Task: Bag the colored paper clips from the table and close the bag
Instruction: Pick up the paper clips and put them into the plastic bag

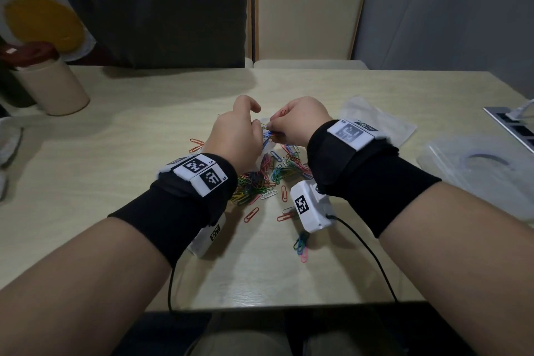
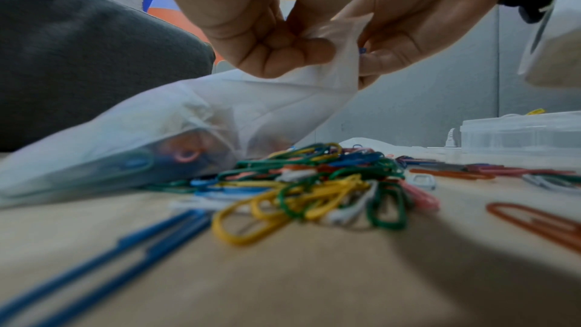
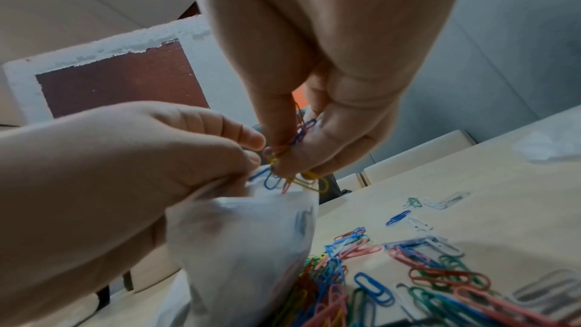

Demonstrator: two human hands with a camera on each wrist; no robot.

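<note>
- The left hand (image 1: 234, 136) pinches the mouth of a translucent white plastic bag (image 2: 176, 118), its fingers (image 2: 283, 56) curled round the bunched rim and holding it up over the desk (image 1: 144, 130).
- The right hand (image 1: 297, 121) grasps a small bunch of colored paper clips (image 3: 289, 158) between thumb and fingers (image 3: 333, 138), right at the bag's mouth; a few blue and yellow ones hang at the opening.
- The bag's lower part lies on the desk, with some clips showing dimly through it.
- A loose pile of paper clips (image 1: 260, 179) is spread on the desk beneath both wrists; a small cluster (image 1: 302, 244) lies apart, nearer the person.
- A clear plastic box (image 1: 488, 170) stands to the right, and a beige cylindrical container (image 1: 55, 87) at the far left.
</note>
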